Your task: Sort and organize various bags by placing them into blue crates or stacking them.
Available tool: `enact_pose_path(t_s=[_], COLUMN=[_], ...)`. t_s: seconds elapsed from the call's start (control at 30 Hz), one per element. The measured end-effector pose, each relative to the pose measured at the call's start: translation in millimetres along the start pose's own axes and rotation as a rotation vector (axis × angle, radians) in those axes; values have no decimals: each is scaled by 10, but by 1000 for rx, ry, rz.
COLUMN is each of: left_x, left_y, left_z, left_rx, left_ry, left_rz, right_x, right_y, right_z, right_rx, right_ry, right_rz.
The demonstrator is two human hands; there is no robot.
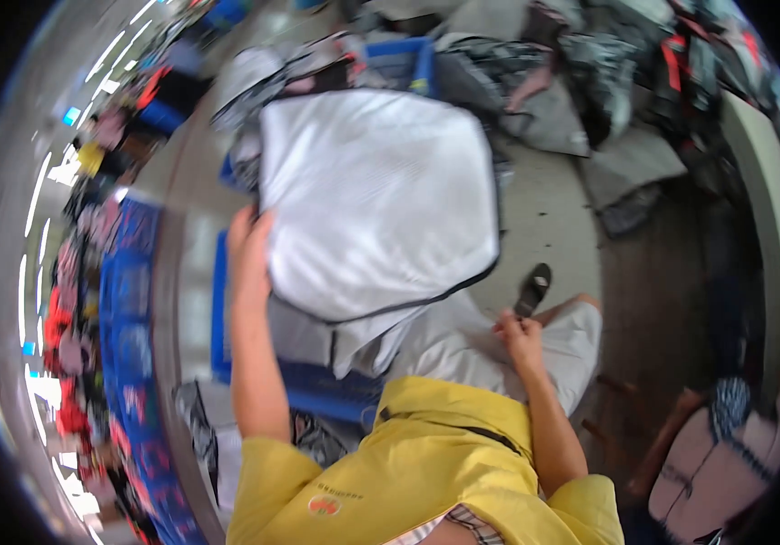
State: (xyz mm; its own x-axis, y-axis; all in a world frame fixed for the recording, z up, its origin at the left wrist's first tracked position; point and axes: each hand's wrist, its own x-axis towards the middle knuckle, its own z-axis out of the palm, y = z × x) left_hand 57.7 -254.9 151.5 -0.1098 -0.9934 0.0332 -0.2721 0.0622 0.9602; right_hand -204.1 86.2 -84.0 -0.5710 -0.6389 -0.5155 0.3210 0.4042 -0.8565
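- Floor (553,195): pale grey surface, showing to the right of the white panel and scattered with small dark specks.
- Row of blue crates (131,300): long line well to the left of the panel, bent by the lens; bright ceiling lights (29,291) lie farther out on that side.
- Heap of grey cloth (535,100): folded and crumpled pieces, beyond the panel and to its right.
- Pale board (758,173): edge curving far to the right of the panel.
- Co-worker in pink (712,463): seated-height figure, partly in view, well to the panel's lower right.
- White panel (376,200): smooth, dark-edged cloth piece, raised at the centre, above the near blue crate (331,392).
- Grey-white cloth (304,334): directly below the panel, in that crate.
- Left hand (251,241): at the panel's left edge, fingers grasping it.
- Right hand (521,336): apart from the panel, lower right; fingers drawn together, contents indiscernible.
- Dark sandal (533,289): just right of the panel's lower corner.
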Motion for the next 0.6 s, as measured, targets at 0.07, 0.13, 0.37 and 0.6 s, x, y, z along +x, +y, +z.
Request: enact_pose_path(t_s=[0.07,0.13,0.37,0.6], left_x=[-48,-31,-20,-245], left_y=[-22,-110,-106,-91], left_z=[-51,-76,-54,-377], left_rx=[56,9,-6,93], left_ry=[14,-2,0,-72], left_rz=[-12,-28,-72,57], right_x=[48,19,126,82], right_y=[10,-106,-134,-482], right_z=[17,-15,-48,-36], right_rx=[35,42,86,125], right_ry=[-40,-38,-24,-60], right_rz=[-34,-56,-32,-63])
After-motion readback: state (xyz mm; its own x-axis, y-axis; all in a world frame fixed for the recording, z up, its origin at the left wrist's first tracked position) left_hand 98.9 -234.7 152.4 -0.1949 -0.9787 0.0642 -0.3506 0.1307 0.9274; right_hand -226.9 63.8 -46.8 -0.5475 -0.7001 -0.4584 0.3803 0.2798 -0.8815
